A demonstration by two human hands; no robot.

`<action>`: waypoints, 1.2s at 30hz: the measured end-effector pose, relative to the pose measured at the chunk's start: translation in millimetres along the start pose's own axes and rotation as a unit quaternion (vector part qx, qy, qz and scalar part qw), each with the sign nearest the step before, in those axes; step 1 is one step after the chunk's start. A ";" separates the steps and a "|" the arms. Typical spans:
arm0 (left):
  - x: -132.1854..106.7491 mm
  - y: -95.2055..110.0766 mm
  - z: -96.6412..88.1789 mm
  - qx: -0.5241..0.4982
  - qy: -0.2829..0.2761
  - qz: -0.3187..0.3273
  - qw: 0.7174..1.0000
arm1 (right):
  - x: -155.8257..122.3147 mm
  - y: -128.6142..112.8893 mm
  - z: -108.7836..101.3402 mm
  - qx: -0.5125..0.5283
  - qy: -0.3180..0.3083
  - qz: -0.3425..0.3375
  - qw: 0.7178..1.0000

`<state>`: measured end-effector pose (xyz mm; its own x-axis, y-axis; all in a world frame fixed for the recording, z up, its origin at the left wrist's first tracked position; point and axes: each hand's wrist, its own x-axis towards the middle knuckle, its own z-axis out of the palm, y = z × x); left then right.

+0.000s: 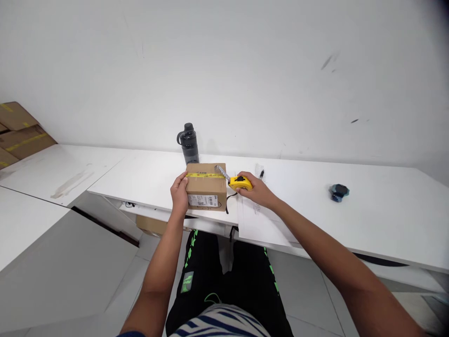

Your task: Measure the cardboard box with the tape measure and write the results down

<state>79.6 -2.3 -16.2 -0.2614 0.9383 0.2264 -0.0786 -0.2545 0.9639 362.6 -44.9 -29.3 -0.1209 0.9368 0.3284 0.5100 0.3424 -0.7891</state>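
A small cardboard box [206,191] with a white label on its front stands near the front edge of the white table [368,210]. My left hand [179,193] grips the box's left side and pins the end of a yellow tape blade [204,175] stretched across the box's top edge. My right hand [253,188] is closed around the yellow tape measure [240,182] just right of the box.
A dark water bottle [188,144] stands right behind the box. A pen [261,174] lies beyond my right hand, and a small dark blue object [338,192] sits farther right. Flattened cardboard [17,131] leans at the far left. The wall runs behind the table.
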 end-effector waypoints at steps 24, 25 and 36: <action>-0.5 -7.0 -1.1 -0.016 -0.012 0.001 1.000 | 9.8 -24.6 -2.3 -0.049 0.034 0.046 0.997; -0.7 -6.4 -0.8 -0.015 -0.012 0.002 1.000 | 9.8 -24.5 -2.0 -0.041 0.047 0.049 0.997; 5.1 -6.8 8.8 0.049 0.008 0.031 0.998 | -28.6 -63.0 8.3 0.134 0.210 -0.008 0.969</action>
<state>87.3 6.3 -20.4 -0.2785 0.9171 0.2852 0.0322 -0.2879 0.9571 326.8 -92.7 6.7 0.2578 0.8387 0.4797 0.2652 0.4160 -0.8699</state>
